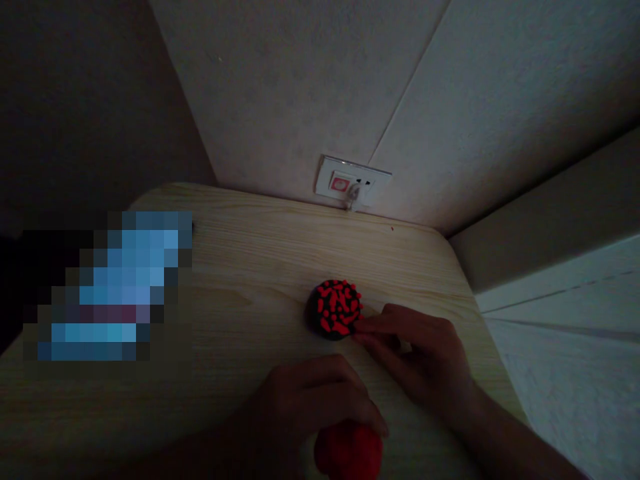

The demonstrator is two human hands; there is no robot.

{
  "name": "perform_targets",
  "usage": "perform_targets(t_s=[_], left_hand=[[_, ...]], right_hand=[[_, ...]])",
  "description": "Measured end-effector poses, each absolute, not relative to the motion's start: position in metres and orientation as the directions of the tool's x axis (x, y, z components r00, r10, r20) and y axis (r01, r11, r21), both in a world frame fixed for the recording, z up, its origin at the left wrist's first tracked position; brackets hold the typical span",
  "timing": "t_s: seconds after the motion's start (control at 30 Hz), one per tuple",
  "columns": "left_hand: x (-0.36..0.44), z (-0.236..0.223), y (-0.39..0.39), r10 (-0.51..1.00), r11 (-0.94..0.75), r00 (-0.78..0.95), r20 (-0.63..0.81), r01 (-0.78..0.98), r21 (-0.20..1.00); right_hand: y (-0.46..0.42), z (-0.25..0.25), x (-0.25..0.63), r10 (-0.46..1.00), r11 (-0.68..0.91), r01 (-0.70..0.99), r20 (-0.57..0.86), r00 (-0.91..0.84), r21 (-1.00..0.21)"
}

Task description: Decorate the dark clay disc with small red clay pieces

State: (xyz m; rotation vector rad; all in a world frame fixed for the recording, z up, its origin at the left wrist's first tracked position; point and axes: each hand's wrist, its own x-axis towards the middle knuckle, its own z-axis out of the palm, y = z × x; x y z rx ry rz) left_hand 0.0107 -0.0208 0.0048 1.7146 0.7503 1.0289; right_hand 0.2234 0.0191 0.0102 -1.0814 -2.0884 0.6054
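A round black piece covered with small raised red bits sits on the wooden table. Its material is hard to make out in the dim light. At its lower right edge, my right hand has thumb and forefinger pinched together, the tips touching or very near the side. Whatever lies between those fingertips is too small and dark to name. Closer to me, my left hand curls over a soft-looking red lump, fingers closed on its top. The lump's lower part runs out of the picture.
A blurred-out phone-like bright screen is on the left of the pale wooden table. Behind the table, the wall holds a socket plate with a plug in it. White fabric lies beyond the table's right edge.
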Motion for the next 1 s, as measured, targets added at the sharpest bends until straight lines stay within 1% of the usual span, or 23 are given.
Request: perform_targets(t_s=[0.13,0.27,0.43,0.53,0.63,0.73,0.8,0.87,0.9,0.93,0.97,1.0], left_hand=[[0.010,0.004,-0.020,0.869,-0.319,0.411,0.274,0.043,0.947],[0.008,0.003,-0.017,0.820,-0.342,0.489,0.296,0.004,0.940],[0.011,0.002,-0.019,0.850,-0.335,0.434,0.299,0.008,0.942],[0.010,0.003,-0.020,0.827,-0.343,0.479,0.293,0.017,0.939],[0.006,0.004,-0.018,0.828,-0.339,0.480,0.289,0.019,0.941],[0.006,0.001,-0.011,0.804,-0.350,0.518,0.293,0.013,0.937],[0.007,-0.004,-0.006,0.778,-0.373,0.533,0.332,-0.034,0.927],[0.010,-0.007,-0.004,0.723,-0.433,0.528,0.445,-0.155,0.888],[0.010,-0.007,-0.004,0.715,-0.438,0.520,0.467,-0.188,0.879],[0.010,-0.007,-0.006,0.738,-0.427,0.512,0.440,-0.150,0.892],[0.010,-0.005,-0.008,0.813,-0.353,0.485,0.324,-0.033,0.935],[0.009,-0.003,-0.010,0.816,-0.329,0.502,0.287,-0.004,0.944]], right_hand=[[0.019,0.010,0.225,0.830,0.553,0.529,0.372,-0.416,-0.643],[0.019,0.011,0.225,0.818,0.570,0.531,0.373,-0.438,-0.627],[0.019,0.013,0.224,0.809,0.584,0.534,0.387,-0.442,-0.611],[0.018,0.014,0.224,0.808,0.587,0.543,0.390,-0.442,-0.601],[0.017,0.014,0.224,0.810,0.584,0.550,0.387,-0.440,-0.597],[0.017,0.013,0.223,0.822,0.568,0.564,0.379,-0.425,-0.600],[0.017,0.014,0.223,0.832,0.554,0.582,0.366,-0.417,-0.596],[0.017,0.014,0.223,0.840,0.542,0.602,0.347,-0.418,-0.586],[0.017,0.013,0.222,0.843,0.537,0.611,0.339,-0.419,-0.581],[0.016,0.013,0.222,0.844,0.535,0.617,0.333,-0.421,-0.577],[0.016,0.013,0.222,0.844,0.535,0.619,0.332,-0.421,-0.575],[0.016,0.013,0.222,0.843,0.536,0.620,0.330,-0.425,-0.573]])
